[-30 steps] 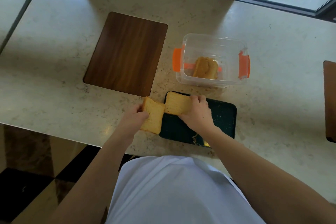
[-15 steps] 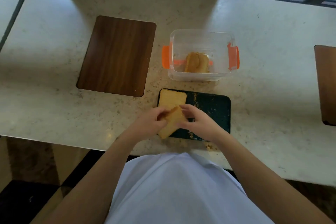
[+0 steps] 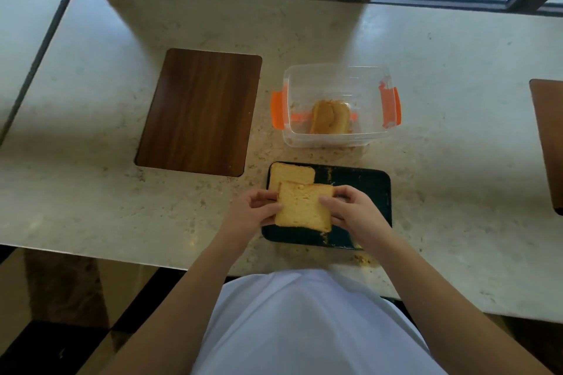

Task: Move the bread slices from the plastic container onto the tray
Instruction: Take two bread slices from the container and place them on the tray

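A dark tray (image 3: 362,192) lies on the counter right in front of me. One bread slice (image 3: 288,173) rests flat in its far left corner. A second bread slice (image 3: 303,207) is held level over the tray's left half, overlapping the first slice's near edge. My left hand (image 3: 254,211) pinches its left side and my right hand (image 3: 350,210) pinches its right side. Behind the tray stands a clear plastic container (image 3: 338,73) with orange clips, open, with more bread (image 3: 330,117) lying inside.
A brown wooden board (image 3: 201,109) lies on the counter to the left of the container. Another brown board (image 3: 548,137) shows at the right edge. Crumbs (image 3: 364,259) dot the counter near the tray's front right corner. The counter's front edge runs just below the tray.
My right hand let go of the first slice on the tray and joined my left hand on the second slice, which went from off the tray's left edge to level above the tray.
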